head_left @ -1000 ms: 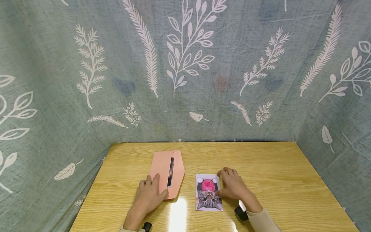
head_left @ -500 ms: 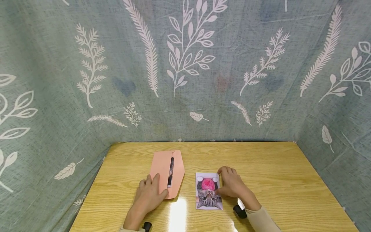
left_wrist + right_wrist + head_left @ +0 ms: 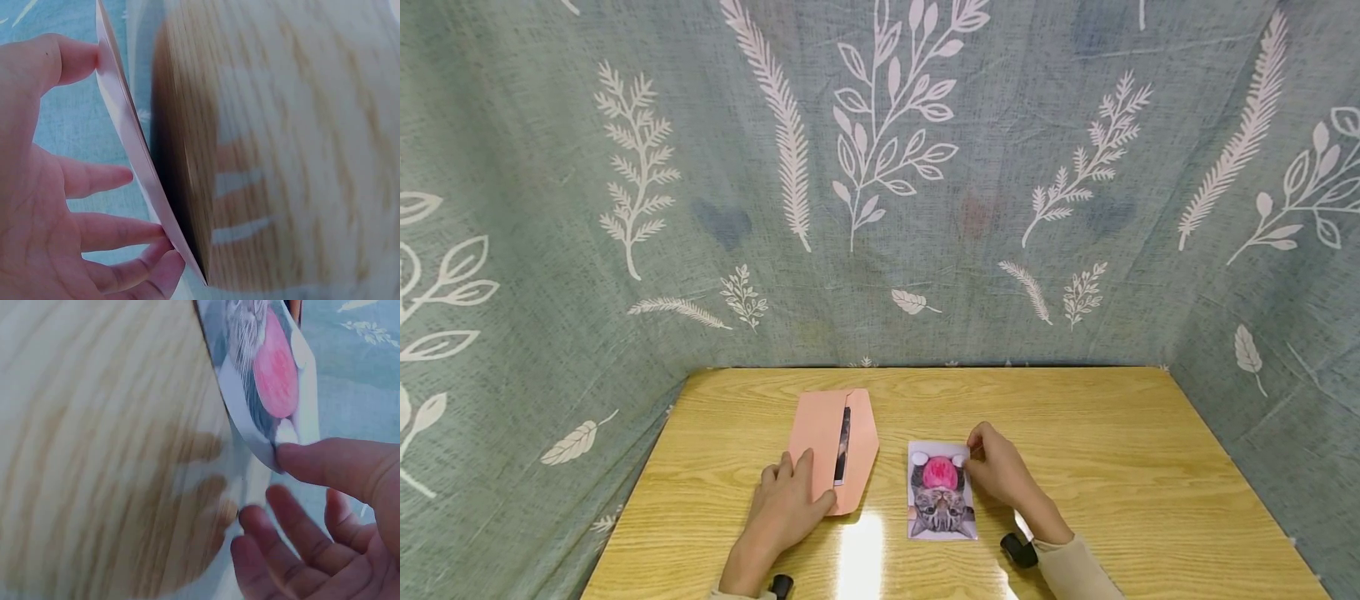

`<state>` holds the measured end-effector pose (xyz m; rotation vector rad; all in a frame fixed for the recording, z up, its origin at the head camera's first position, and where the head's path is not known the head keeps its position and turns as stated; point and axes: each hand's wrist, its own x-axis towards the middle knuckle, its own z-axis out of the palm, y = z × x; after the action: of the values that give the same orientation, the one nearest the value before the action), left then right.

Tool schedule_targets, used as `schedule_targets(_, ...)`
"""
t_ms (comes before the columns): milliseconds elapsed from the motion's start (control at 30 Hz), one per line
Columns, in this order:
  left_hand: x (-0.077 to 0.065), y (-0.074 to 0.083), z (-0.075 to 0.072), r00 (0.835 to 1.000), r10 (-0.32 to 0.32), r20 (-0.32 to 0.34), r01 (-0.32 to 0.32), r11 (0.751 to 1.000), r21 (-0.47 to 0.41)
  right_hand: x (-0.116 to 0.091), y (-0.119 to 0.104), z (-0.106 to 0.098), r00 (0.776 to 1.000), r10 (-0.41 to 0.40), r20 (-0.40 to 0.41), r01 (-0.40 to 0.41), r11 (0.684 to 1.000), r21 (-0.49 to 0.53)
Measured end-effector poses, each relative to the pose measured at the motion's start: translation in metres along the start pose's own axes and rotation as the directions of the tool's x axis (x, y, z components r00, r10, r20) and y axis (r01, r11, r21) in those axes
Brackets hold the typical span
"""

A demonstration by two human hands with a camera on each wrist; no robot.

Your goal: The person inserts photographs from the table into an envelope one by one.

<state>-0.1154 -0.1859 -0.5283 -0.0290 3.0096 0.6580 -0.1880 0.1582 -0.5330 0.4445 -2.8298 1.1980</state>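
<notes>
A pink envelope [image 3: 820,425] lies on the table at the left, its pointed flap opened toward the right. A dark strip of a picture [image 3: 842,446] shows in the envelope's mouth. My left hand [image 3: 785,504] rests on the near part of the envelope, fingers spread; in the left wrist view, thumb and fingertips touch its surface. Right of it lies a photo card [image 3: 940,508] of a striped cat with a pink ball, upside down to me. My right hand [image 3: 1003,471] pinches the card's far right corner; the right wrist view shows my thumb [image 3: 312,457] on that corner.
The wooden table [image 3: 1075,417] is glossy, with a bright reflection near the front. A blue-green curtain [image 3: 880,333] with white leaf prints stands behind the table and at both sides. Dark wrist-worn devices [image 3: 1018,551] sit below the hands.
The photo card has slid slightly away from me. My right thumb has moved from the card's right edge up to its far corner, closer to the fingers. My left hand and the envelope stay put.
</notes>
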Motion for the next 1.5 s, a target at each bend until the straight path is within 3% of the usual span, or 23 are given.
schedule_targets(333,0.000,0.000,-0.001,1.000,0.007,0.004,-0.007,1.000,0.003,0.000,0.003,-0.003,0.996,0.090,0.004,-0.089,0.981,0.174)
schedule_targets(567,0.001,0.000,0.001,1.000,-0.003,0.014,0.003,1.000,-0.002,-0.001,0.005,-0.004,0.991,0.131,0.035,-0.136,0.965,0.224)
schedule_targets(733,0.001,-0.001,0.002,1.000,-0.003,0.010,0.003,1.000,-0.002,0.000,0.006,-0.005,0.983,0.172,0.071,-0.185,0.932,0.312)
schedule_targets(967,0.001,0.000,0.001,1.000,-0.006,0.020,0.006,1.000,-0.003,0.001,-0.002,-0.014,0.971,0.216,0.106,-0.241,0.855,0.460)
schedule_targets(1167,0.001,-0.001,0.002,1.000,-0.006,0.024,0.006,1.000,-0.004,0.005,-0.007,-0.021,0.964,0.238,0.122,-0.266,0.812,0.519)
schedule_targets(1267,0.001,-0.001,0.002,1.000,-0.008,0.020,0.008,1.000,-0.005,0.008,0.003,-0.017,0.963,0.240,0.122,-0.268,0.797,0.542)
schedule_targets(1500,0.001,-0.001,0.001,1.000,-0.011,0.022,0.011,1.000,-0.004,0.014,-0.005,-0.020,0.967,0.233,0.107,-0.252,0.784,0.567)
